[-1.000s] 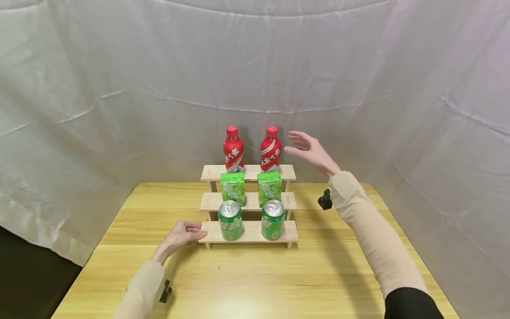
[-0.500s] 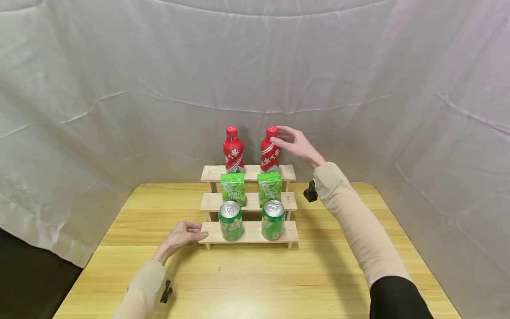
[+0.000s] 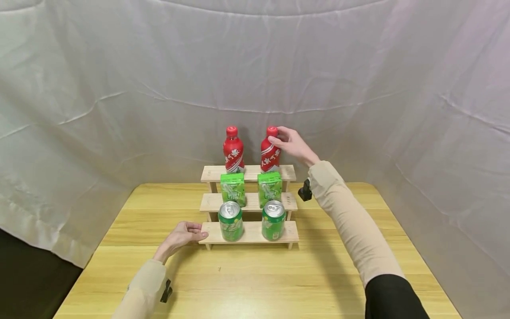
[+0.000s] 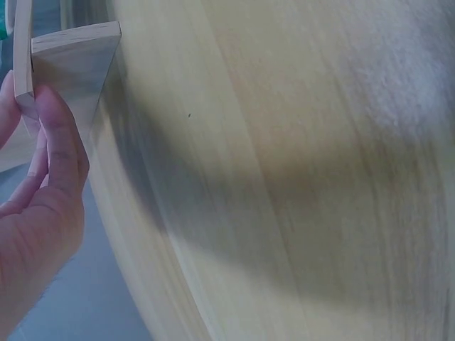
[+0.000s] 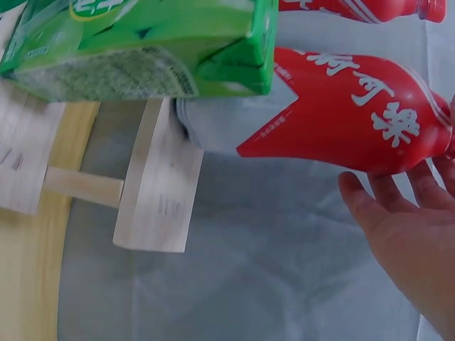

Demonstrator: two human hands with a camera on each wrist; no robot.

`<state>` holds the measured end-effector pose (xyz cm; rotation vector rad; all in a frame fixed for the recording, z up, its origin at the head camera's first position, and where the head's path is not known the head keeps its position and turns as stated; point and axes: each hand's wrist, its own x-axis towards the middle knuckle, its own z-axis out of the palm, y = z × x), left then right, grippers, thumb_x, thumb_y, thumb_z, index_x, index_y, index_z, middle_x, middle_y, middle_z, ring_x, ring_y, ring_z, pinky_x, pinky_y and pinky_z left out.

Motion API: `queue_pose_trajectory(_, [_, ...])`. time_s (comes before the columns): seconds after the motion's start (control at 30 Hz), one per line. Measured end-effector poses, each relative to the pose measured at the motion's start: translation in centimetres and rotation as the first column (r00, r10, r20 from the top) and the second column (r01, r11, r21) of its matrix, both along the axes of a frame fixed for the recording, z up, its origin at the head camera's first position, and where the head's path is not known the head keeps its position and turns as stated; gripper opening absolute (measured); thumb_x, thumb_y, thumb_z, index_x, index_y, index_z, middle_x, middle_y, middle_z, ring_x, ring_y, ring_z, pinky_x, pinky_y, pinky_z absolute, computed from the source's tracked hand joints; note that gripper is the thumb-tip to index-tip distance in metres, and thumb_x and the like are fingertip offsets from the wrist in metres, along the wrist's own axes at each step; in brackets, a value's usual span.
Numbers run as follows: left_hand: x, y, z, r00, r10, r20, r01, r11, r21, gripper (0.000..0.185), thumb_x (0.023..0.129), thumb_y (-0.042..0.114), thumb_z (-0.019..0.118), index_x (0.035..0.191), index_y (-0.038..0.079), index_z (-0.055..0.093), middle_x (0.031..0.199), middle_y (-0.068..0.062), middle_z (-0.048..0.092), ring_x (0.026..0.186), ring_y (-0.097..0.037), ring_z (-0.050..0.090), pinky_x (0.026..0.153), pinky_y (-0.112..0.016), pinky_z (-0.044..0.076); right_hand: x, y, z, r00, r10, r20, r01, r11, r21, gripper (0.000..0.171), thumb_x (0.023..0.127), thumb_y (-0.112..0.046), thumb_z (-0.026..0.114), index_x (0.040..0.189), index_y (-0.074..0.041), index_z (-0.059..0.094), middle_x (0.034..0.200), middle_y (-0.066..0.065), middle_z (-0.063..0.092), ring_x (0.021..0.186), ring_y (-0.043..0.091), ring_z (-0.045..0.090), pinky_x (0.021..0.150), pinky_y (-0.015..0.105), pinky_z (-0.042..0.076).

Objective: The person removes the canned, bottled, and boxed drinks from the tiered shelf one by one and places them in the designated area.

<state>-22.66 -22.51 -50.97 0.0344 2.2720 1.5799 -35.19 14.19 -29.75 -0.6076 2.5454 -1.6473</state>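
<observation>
My right hand holds the right red bottle near its neck, thumb in front and fingers behind. This bottle stands upright on the top step of a three-step wooden rack. In the right wrist view part of the neck and cap is cut off at the frame edge. My left hand pinches the left end of the lowest step between thumb and fingers. The left wrist view shows the board's end between the thumb and fingers of that hand.
A second red bottle stands left on the top step. Two green drink cartons are on the middle step, two green cans on the lowest. The rack stands on a wooden table before a grey cloth.
My right hand has moved left to the right red bottle and taken hold near its neck. The left hand stays on the lowest step; the drinks stand where they were.
</observation>
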Motion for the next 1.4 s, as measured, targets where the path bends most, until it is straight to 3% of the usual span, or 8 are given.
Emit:
queue_pose_trajectory(0.27, [0.1,0.1,0.4,1.0,-0.016,0.001,0.016,1.0,-0.001,0.058,0.091,0.015,0.073,0.13,-0.019,0.048,0.112,-0.022,0.063,0.092,-0.016,0.062,0.085,-0.03,0.057,0.2,-0.4,0.2,0.998,-0.04,-0.039,0.041,0.999,0.025,0.045,0.102,-0.011,0.057,0.141,0.008,0.046,0.138,0.03,0.056,0.13,0.04,0.055,0.11,0.05,0.046])
queue_pose_trajectory(0.5, [0.0,-0.1,0.4,1.0,-0.008,0.0,0.008,1.0,-0.01,0.057,0.09,0.015,0.074,0.129,-0.019,0.049,0.112,-0.021,0.064,0.092,-0.017,0.063,0.086,-0.032,0.056,0.3,0.1,0.3,0.995,-0.095,-0.029,0.094,0.995,-0.033,0.045,0.101,-0.011,0.058,0.14,0.008,0.047,0.137,0.03,0.057,0.128,0.04,0.057,0.107,0.048,0.048])
queue_pose_trajectory(1.03, [-0.2,-0.4,0.5,1.0,-0.013,-0.009,0.013,0.999,-0.029,0.059,0.09,0.014,0.074,0.13,-0.02,0.047,0.116,-0.026,0.062,0.097,-0.02,0.063,0.088,-0.034,0.057,1.4,5.3,0.4,0.973,-0.227,-0.033,0.224,0.972,-0.071,0.05,0.1,-0.018,0.061,0.141,0.006,0.046,0.143,0.027,0.052,0.133,0.039,0.052,0.113,0.051,0.044])
queue_pose_trajectory(1.17, [-0.2,-0.4,0.5,1.0,-0.006,-0.01,0.006,1.0,-0.031,0.058,0.09,0.013,0.074,0.13,-0.02,0.048,0.115,-0.026,0.062,0.095,-0.019,0.063,0.086,-0.033,0.057,1.7,6.8,0.2,0.963,-0.27,-0.019,0.268,0.961,-0.066,0.051,0.1,-0.019,0.062,0.142,0.006,0.046,0.142,0.026,0.052,0.129,0.033,0.054,0.108,0.041,0.047])
queue_pose_trajectory(1.3, [-0.1,-0.4,0.5,1.0,-0.002,-0.005,0.002,1.0,-0.03,0.057,0.09,0.013,0.074,0.129,-0.02,0.048,0.114,-0.024,0.063,0.093,-0.017,0.063,0.085,-0.033,0.057,2.1,8.6,-0.4,0.952,-0.307,-0.009,0.306,0.95,-0.061,0.052,0.1,-0.02,0.063,0.142,0.006,0.046,0.141,0.024,0.052,0.118,0.017,0.056,0.098,0.024,0.047])
queue_pose_trajectory(1.4, [-0.1,-0.4,0.4,1.0,-0.003,-0.005,0.002,1.0,-0.031,0.057,0.09,0.013,0.074,0.129,-0.019,0.049,0.113,-0.024,0.063,0.092,-0.017,0.062,0.085,-0.034,0.057,2.3,9.9,-1.0,0.942,-0.334,-0.007,0.334,0.942,-0.041,0.055,0.099,-0.023,0.064,0.142,0.005,0.046,0.139,0.022,0.053,0.111,0.009,0.055,0.094,0.02,0.047])
